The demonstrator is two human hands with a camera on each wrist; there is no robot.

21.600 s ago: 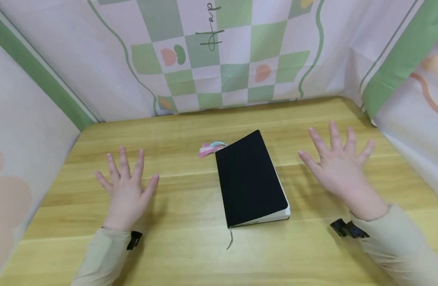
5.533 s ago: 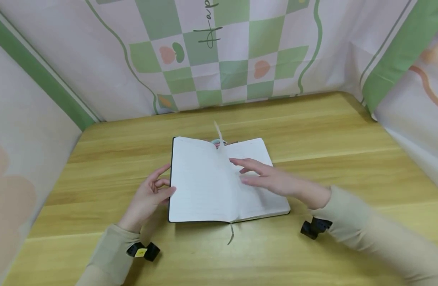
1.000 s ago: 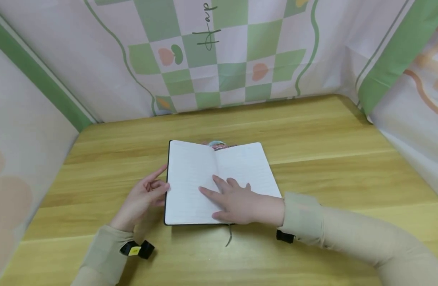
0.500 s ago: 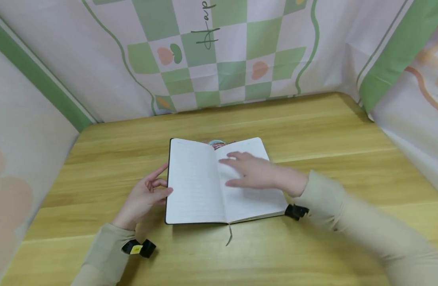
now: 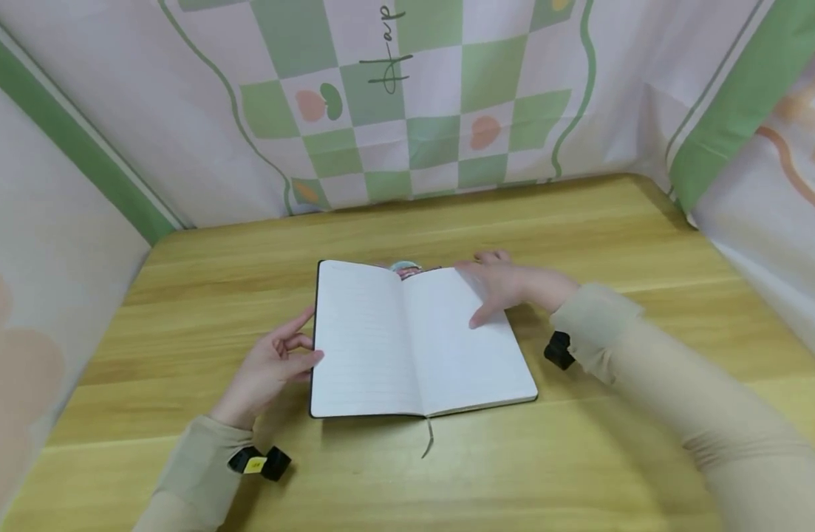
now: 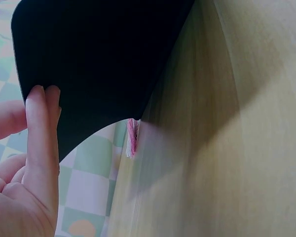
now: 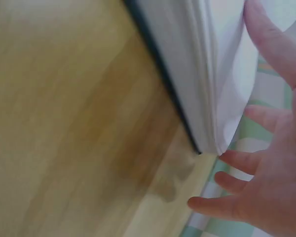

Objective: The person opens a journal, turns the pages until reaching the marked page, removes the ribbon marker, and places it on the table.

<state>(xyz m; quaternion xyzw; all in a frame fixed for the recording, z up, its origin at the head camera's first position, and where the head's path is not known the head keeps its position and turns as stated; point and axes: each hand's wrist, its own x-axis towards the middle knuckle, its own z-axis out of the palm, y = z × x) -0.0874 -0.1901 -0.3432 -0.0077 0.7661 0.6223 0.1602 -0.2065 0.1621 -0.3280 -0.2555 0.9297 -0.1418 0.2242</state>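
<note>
While left hand (image 5: 262, 375) pinches its left edge, the open black-covered notebook (image 5: 440, 351) lies mid-frame between both hands, centre fold (image 5: 413, 343) near-vertical; right hand (image 5: 499, 284), fingers spread, sits at the upper-right corner, thumb over page.

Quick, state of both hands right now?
Left hand: closed, pinching the black-covered notebook at its left edge.
Right hand: open, fingers spread at the far corner of the right page.
</note>
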